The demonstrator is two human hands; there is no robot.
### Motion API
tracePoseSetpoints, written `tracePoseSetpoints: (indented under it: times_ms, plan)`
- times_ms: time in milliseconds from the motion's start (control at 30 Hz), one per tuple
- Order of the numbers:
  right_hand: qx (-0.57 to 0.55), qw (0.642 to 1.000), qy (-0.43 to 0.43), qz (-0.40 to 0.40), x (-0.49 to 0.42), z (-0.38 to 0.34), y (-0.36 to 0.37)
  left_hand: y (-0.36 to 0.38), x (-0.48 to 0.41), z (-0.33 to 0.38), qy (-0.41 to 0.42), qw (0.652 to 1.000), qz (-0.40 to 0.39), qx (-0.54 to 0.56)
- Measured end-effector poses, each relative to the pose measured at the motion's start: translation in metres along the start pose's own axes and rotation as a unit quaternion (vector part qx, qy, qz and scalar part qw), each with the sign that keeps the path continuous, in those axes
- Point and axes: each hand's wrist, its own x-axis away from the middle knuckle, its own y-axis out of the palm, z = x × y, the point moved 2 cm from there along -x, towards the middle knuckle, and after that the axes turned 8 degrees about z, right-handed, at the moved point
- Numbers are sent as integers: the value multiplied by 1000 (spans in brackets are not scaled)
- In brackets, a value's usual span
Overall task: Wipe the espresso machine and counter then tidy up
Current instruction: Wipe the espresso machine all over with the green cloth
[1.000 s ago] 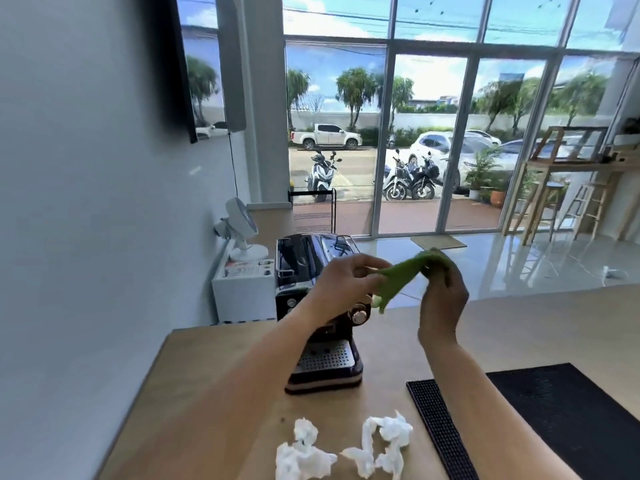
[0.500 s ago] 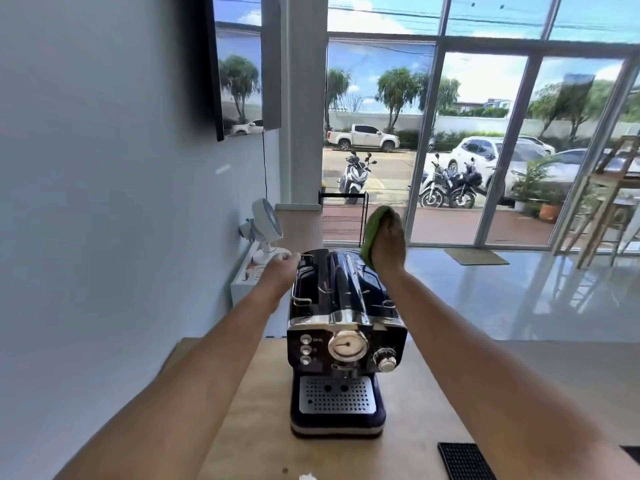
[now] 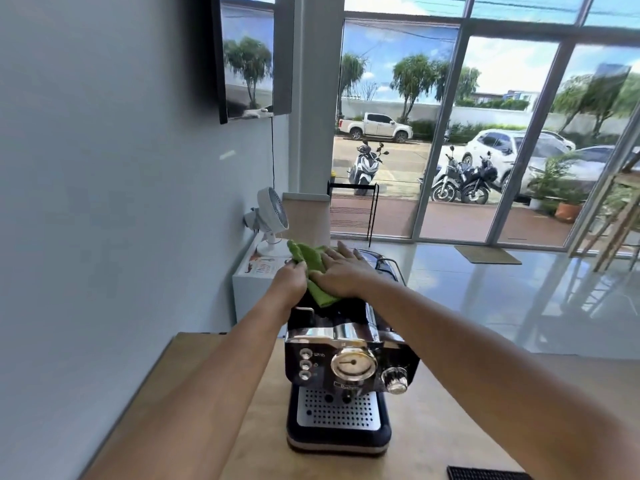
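Right hand (image 3: 341,273) flat on green cloth (image 3: 313,263) atop espresso machine (image 3: 346,362), left hand (image 3: 291,280) gripping cloth

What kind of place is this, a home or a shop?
Most likely a small café or shop, though I cannot be sure. An espresso machine stands on a wooden counter, a black bar mat lies at its edge, and floor-to-ceiling glass faces a street with parked motorbikes.
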Motion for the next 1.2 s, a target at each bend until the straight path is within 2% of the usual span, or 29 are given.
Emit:
tracePoseSetpoints:
  times_ms: [133, 300, 367, 500, 600, 700, 800, 867, 933, 1033, 1100, 1200]
  plan:
    - [-37, 999, -24, -22, 33, 14, 1, -1, 0, -2, 21, 1000, 5, -4]
    - [-66, 993, 98, 10, 5, 7, -5, -1, -2, -3, 33, 998, 14, -43]
    - [-49, 991, 119, 26, 1, -8, -2, -2, -2, -3, 35, 998, 19, -48]
    - [26, 999, 33, 19, 37, -16, 3, -2, 1, -3, 32, 998, 25, -43]
    - [-15, 1000, 1, -17, 58, 4, -2, -1, 0, -3, 34, 998, 22, -53]
    - [-61, 995, 74, -16, 42, 15, -10, -1, -1, -3, 33, 998, 19, -59]
    - [-31, 992, 126, 4, 23, -7, -5, -2, 0, -2, 29, 997, 19, -66]
    - [12, 996, 90, 24, 31, -23, -1, -2, 2, -1, 31, 997, 20, -66]
    - [30, 999, 15, 31, 55, -24, 1, -2, 4, 1, 25, 998, 18, -60]
    - [-16, 999, -42, -8, 83, -1, -4, -1, 4, 1, 18, 998, 19, -56]
    - [-39, 999, -13, -34, 75, 12, -8, -1, 4, 1, 14, 999, 15, -48]
    - [-48, 994, 98, -13, 41, 0, -7, -2, 6, 3, 4, 998, 13, -57]
